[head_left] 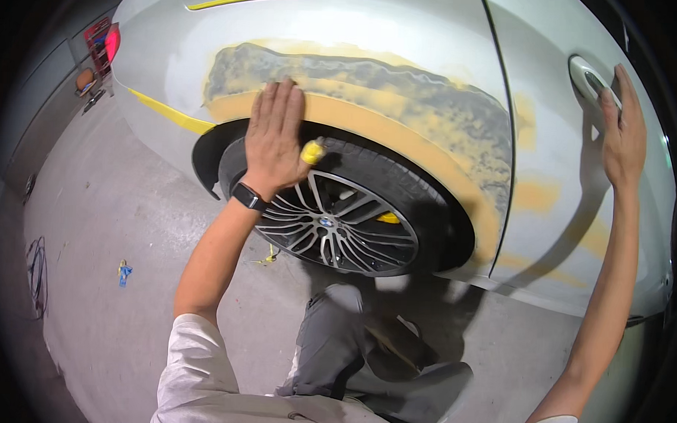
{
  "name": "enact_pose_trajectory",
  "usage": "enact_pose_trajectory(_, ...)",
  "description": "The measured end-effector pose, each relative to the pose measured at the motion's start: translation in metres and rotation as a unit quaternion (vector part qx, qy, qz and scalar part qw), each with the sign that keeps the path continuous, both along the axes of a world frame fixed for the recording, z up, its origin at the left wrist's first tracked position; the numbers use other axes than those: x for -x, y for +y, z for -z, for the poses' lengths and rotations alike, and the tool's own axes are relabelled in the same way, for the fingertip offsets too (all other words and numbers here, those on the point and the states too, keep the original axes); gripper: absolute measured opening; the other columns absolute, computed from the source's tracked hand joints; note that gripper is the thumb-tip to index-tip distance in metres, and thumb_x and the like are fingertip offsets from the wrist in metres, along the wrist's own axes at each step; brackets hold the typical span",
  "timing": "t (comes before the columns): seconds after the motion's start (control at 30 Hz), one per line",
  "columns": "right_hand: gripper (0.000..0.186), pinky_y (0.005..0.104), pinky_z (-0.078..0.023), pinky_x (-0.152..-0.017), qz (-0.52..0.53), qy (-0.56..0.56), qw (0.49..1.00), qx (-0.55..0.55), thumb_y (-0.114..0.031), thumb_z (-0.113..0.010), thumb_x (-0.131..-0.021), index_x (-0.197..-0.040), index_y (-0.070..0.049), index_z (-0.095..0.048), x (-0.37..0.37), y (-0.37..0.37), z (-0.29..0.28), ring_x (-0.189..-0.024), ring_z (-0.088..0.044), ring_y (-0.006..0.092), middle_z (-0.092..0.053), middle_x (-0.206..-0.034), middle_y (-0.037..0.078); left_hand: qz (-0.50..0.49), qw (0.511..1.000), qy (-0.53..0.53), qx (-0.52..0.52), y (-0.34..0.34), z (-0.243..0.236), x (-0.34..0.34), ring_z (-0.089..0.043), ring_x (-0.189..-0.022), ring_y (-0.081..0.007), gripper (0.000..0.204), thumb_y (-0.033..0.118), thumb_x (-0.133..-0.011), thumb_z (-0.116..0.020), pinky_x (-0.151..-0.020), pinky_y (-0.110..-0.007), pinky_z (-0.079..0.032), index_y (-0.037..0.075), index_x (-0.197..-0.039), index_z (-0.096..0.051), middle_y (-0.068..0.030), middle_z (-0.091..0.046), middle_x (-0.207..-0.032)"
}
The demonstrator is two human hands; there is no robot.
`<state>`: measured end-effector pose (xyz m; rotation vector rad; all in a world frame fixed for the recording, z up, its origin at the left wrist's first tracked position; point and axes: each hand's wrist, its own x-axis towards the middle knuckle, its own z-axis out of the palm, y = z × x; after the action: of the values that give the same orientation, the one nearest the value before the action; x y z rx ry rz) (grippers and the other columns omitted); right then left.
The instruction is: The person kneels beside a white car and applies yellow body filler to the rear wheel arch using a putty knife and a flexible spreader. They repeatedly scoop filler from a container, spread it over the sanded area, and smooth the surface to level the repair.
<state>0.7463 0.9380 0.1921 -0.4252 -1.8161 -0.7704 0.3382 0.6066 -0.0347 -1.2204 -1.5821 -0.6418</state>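
Panel: your light-coloured car side panel (404,27), its rear edge bearing a red lamp (113,42), its top cut off by the frame.
Repair patch: mottled grey and tan area (439,114), above the wheel-arch edge and reaching the panel's door-side edge; partly covered by your fingers.
Left hand (274,138): yours, spread flat, fingers straight and close together, over the patch's lower edge towards the rear; palm hidden, so you cannot tell whether anything lies beneath. Yellow piece (312,152) at the thumb, kind unclear.
Right hand (623,136): yours, fingers extended, thumb apart, at the door handle (583,80); contact hard to make out.
Wheel (338,223): below the arch edge, upper rear part hidden by your left hand.
Floor (159,227): small blue item (124,273), unidentifiable, well apart from the wheel.
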Motion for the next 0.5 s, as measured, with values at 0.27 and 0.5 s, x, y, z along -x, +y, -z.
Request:
enact_pose_trajectory(0.27, 0.063, 0.0401, -0.046, -0.117, 0.033, -0.005, 0.998, -0.046, -0.055, -0.053, -0.11, -0.156, -0.012, -0.056, -0.003, 0.012, -0.004, -0.142, -0.058, 0.0325, -0.059, -0.155, 0.014, -0.072, 0.971, -0.162, -0.159, -0.036, 0.017, 0.043, -0.015, -0.161, -0.0532, 0.081, 0.029, -0.107, -0.052, -0.132, -0.056, -0.012, -0.014, -0.164, -0.015, -0.0393, -0.014, -0.171)
enact_pose_trajectory(0.5, 0.065, 0.0436, -0.045, -0.117, -0.006, -0.001, 1.0, -0.014, -0.058, -0.05, -0.109, -0.156, -0.013, -0.056, -0.002, 0.022, -0.004, -0.143, -0.056, 0.0347, -0.058, -0.157, 0.014, 0.124, 0.991, -0.043, -0.001, 0.098, 0.021, -0.128, -0.017, -0.162, -0.0504, 0.108, 0.058, -0.092, -0.069, -0.131, -0.059, -0.014, -0.01, -0.163, -0.027, -0.0342, -0.02, -0.172)
